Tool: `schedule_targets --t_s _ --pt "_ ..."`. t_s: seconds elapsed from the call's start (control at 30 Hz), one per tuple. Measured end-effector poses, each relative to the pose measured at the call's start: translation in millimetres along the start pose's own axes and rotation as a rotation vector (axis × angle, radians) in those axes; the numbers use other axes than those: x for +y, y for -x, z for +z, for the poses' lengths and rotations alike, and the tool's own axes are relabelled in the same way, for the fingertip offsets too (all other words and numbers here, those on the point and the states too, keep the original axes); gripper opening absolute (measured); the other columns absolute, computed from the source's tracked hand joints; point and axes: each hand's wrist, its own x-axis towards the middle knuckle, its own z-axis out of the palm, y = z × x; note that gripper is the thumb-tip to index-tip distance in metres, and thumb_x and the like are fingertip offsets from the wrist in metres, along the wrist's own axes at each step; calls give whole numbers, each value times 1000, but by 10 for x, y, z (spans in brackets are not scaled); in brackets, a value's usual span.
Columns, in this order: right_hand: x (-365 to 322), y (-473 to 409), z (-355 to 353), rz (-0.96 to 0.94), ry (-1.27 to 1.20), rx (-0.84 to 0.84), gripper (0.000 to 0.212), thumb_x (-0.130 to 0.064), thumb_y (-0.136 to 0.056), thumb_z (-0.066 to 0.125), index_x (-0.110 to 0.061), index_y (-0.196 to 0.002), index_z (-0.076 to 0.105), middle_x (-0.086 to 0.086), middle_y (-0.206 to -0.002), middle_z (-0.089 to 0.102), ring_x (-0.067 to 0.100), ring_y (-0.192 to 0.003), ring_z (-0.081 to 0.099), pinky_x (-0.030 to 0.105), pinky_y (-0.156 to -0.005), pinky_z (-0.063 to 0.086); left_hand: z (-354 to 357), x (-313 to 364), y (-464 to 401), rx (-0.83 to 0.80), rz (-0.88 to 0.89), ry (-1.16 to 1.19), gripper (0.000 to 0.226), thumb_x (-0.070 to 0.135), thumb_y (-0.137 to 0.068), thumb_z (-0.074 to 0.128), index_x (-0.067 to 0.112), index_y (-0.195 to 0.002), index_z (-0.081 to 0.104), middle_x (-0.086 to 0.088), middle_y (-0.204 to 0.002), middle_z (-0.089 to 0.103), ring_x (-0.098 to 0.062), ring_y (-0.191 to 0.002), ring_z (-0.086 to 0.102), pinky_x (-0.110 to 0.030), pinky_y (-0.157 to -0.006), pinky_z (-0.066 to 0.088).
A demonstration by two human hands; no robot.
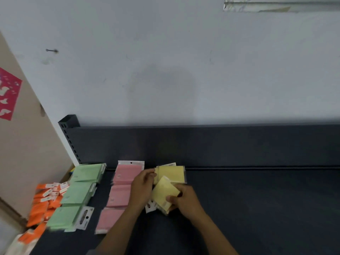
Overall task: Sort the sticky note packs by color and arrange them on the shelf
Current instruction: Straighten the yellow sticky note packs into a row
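Shelf: I'm looking down on the dark shelf (pixel 257 199), wide deck, raised back panel.
Green row: green packs (pixel 77 196) run front to back at the left edge.
Pink row: pink packs (pixel 119 194) sit just beside the green, partly under my left forearm.
Yellow group: yellow pack at the back (pixel 173 173) lies flat; a tilted yellow pack (pixel 165 192) sits in front, over others.
Left hand (pixel 141 188): fingers curled, tips pinching the back pack's left edge.
Right hand (pixel 185 199): thumb and fingers pinching the tilted pack's near corner.
Handling: light, flat, glossy sleeves, likely slippery; I'd hold by the edges.
Orange packs (pixel 46 201): heaped off the shelf's left.
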Motion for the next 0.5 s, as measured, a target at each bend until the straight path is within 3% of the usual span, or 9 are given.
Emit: schedule_targets --t_s 0.07,0.17,0.23,0.33,0.43,0.5 --pt "-22 -39 62 -85 130 81 17 -16 -82 79 -14 -98 73 1 -88 71 12 -74 68 22 -63 56 -45 -34 72 -34 28 -77 19 18 -101 53 24 -110 70 10 -105 70 -5 -98 65 -19 -80 49" --pt "-91 -63 30 -143 236 207 14 -20 -83 79 -16 -95 72 -2 -97 60 9 -79 60 10 -61 43 -77 -91 153 -66 54 -86 14 22 -100 59 23 -110 69 10 -100 71 1 -89 66 -14 -75 50" --pt "-94 -109 -34 -114 155 222 8 -16 -84 77 -13 -89 72 3 -94 63 16 -80 63 15 -64 51 -84 -110 185 -78 69 -103 13 25 -98 62 22 -109 70 10 -97 71 5 -87 65 -13 -74 50" --pt "-59 -142 -86 -53 27 148 3 -15 -87 75 -17 -87 73 7 -87 73 25 -84 71 50 -78 59 -79 -154 225 -78 88 -176 13 29 -100 58 26 -106 69 14 -98 68 7 -90 62 -13 -76 49" --pt "-18 -138 -44 -45 2 105 4 -14 -88 73 -17 -91 73 6 -88 75 26 -86 72 53 -81 59 -83 -176 317 -35 79 -163 19 29 -105 48 28 -103 67 14 -97 68 2 -91 62 -26 -82 52" --pt "0 -132 -4 -36 -17 84 6 -15 -89 72 -16 -95 72 6 -92 76 23 -88 73 50 -82 59 -77 -213 385 -6 68 -150 20 31 -106 45 29 -115 63 16 -109 64 -2 -102 60 -28 -89 49"
